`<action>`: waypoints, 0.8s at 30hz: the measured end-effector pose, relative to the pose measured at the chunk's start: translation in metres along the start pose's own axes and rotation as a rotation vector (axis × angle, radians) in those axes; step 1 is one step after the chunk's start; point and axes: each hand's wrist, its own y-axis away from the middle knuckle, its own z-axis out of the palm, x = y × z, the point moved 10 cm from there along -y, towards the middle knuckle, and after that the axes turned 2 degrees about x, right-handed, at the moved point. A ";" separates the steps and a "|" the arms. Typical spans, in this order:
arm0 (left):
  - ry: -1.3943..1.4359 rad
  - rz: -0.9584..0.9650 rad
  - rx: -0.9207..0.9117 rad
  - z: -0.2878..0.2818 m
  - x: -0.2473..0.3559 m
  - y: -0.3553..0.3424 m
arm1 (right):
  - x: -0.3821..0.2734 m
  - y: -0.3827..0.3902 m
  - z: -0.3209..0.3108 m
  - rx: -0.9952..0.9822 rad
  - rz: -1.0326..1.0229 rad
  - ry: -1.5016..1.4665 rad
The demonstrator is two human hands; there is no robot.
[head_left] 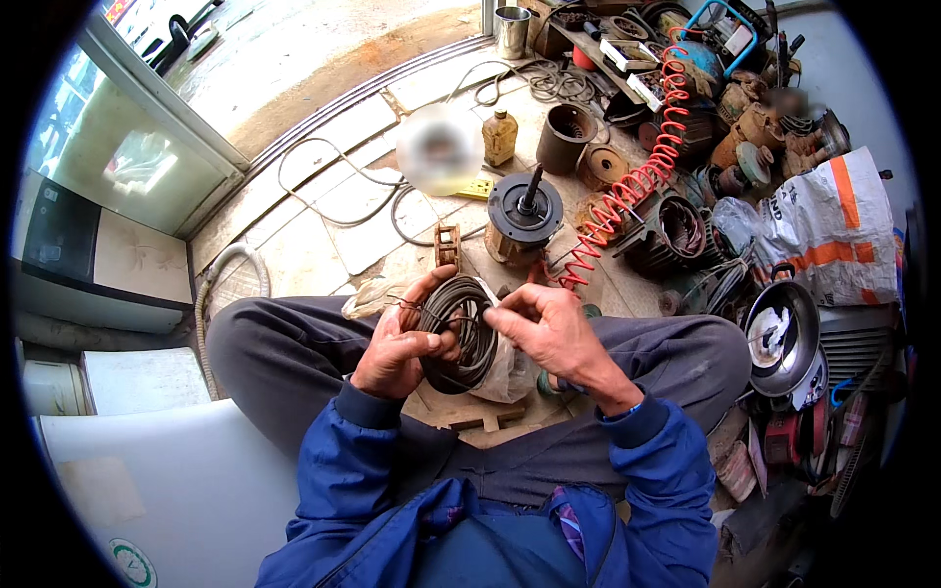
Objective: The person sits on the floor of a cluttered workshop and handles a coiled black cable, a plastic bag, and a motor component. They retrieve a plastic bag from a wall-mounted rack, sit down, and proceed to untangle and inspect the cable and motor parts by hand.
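Observation:
A coil of dark cable (pixel 453 343) is held up between my knees. My left hand (pixel 400 341) grips its left side, with the fingers behind and through the loops and the thumb across the front. At the coil's upper right, my right hand (pixel 554 331) pinches a small white strip (pixel 487 292) between thumb and fingers. A clear plastic bag (pixel 508 370) hangs just behind the coil. Beyond my hands stands an electric motor (pixel 525 218) with a black top and an upright shaft. A small rusty metal frame (pixel 447 247) stands left of it.
A red coiled air hose (pixel 637 186) runs down toward my right knee. Motor parts, a white and orange sack (pixel 828 230) and a pan (pixel 782 338) crowd the right. A yellowish bottle (pixel 499 137) and a metal cylinder (pixel 566 137) stand ahead. A white appliance (pixel 186 480) is at my left.

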 end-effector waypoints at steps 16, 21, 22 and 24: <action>0.293 0.227 0.064 -0.035 0.015 -0.012 | 0.003 -0.001 0.004 0.015 -0.105 0.347; 0.148 0.168 0.103 -0.029 0.007 -0.013 | -0.024 0.003 -0.009 0.262 -0.257 0.288; 0.129 0.147 0.089 -0.028 0.004 -0.013 | -0.034 0.006 -0.011 0.305 -0.334 0.305; 0.091 0.101 0.062 -0.025 -0.002 -0.014 | -0.044 0.008 -0.009 0.317 -0.426 0.377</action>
